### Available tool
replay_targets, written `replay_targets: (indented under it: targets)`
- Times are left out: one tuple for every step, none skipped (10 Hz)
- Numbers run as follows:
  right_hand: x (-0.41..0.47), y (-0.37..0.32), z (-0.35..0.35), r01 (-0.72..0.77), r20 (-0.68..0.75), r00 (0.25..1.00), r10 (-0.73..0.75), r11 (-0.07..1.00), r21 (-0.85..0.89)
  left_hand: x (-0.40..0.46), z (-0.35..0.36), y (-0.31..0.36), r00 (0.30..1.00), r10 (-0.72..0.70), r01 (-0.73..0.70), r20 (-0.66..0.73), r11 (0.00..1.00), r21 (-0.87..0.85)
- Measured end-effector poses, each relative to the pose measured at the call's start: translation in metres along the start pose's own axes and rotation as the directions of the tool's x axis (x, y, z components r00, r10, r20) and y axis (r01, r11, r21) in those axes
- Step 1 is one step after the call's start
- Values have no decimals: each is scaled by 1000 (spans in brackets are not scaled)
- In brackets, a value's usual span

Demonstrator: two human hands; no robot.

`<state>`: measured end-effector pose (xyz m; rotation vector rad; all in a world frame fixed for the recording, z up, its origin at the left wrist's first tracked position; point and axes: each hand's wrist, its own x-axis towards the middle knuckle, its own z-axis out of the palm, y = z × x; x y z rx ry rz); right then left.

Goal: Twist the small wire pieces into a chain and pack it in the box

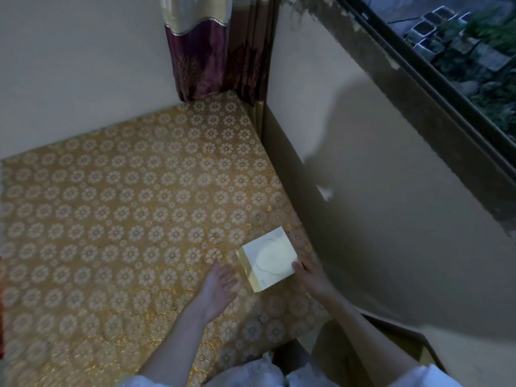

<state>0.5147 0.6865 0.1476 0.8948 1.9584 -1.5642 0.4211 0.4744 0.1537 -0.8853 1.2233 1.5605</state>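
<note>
With right hand [311, 275] apparently gripping the white box [267, 259] at the near right edge of the floral tablecloth [111, 219] and left hand [219, 286] relaxed beside it, steady both sides before lifting the lid.

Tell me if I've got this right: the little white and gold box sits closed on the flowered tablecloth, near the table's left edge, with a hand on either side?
Not quite. The head view shows the box near the tablecloth's right edge, by the wall. The rest holds: it's closed, left hand beside it, right hand touching it.
</note>
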Motion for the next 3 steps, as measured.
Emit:
replay_targets:
  targets:
    - [0, -2, 3, 0, 4, 1000, 0, 1000, 5, 6, 11, -4, 998, 7, -10, 70, 999, 39]
    - [-14, -7, 3, -6, 35, 999, 6, 1000, 15, 9, 29, -9, 993, 31, -53, 110, 977, 204]
    - [-20, -10, -2, -78, 69, 995, 67, 985, 157, 20, 39, -17, 989, 146, -146, 28, 922, 359]
